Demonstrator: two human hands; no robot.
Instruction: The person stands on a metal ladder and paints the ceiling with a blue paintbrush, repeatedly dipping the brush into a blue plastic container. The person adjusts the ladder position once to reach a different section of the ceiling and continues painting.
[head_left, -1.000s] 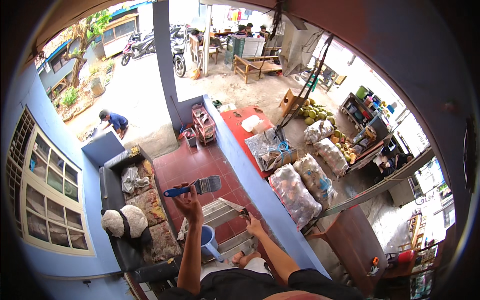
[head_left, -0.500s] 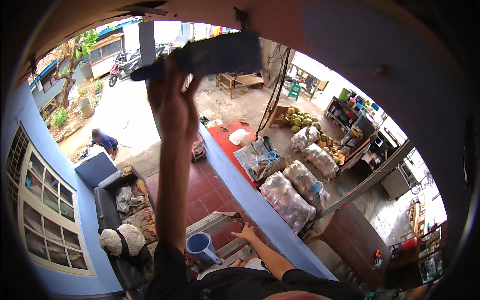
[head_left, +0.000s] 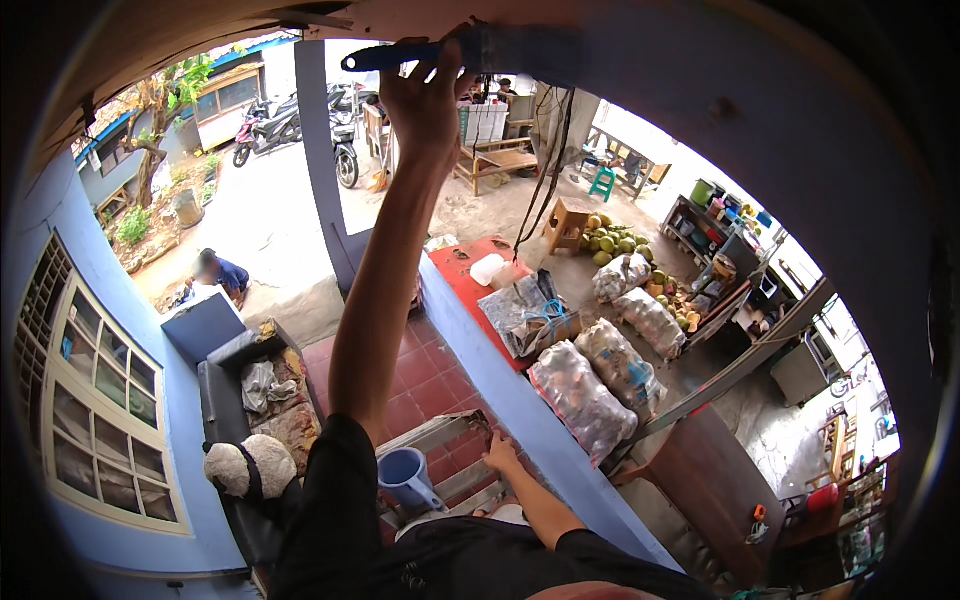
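Observation:
My left hand point(head_left: 428, 95) is raised high and closed around the blue handle of a wide paintbrush point(head_left: 375, 59). The brush's broad dark head reaches right, up against the overhead beam point(head_left: 650, 60); whether the bristles touch it is hard to tell in the shade. Low in front of me my right hand point(head_left: 505, 455) grips the top of a metal ladder point(head_left: 435, 434). A light blue plastic jug point(head_left: 402, 470) with a handle rests by the ladder top, left of that hand. What is inside the jug cannot be made out.
Left below stands a dark sofa point(head_left: 220, 420) with a panda plush point(head_left: 250, 466). A low blue wall point(head_left: 500, 400) runs beside the ladder. Beyond it are filled sacks point(head_left: 580, 400), a red table point(head_left: 465, 280) and a brown table point(head_left: 710, 480). A person point(head_left: 228, 275) crouches outside.
My left hand has moved up and to the right with the paintbrush, nearer the beam. The right hand stays at the ladder top, its fingers closer together. The view has shifted slightly.

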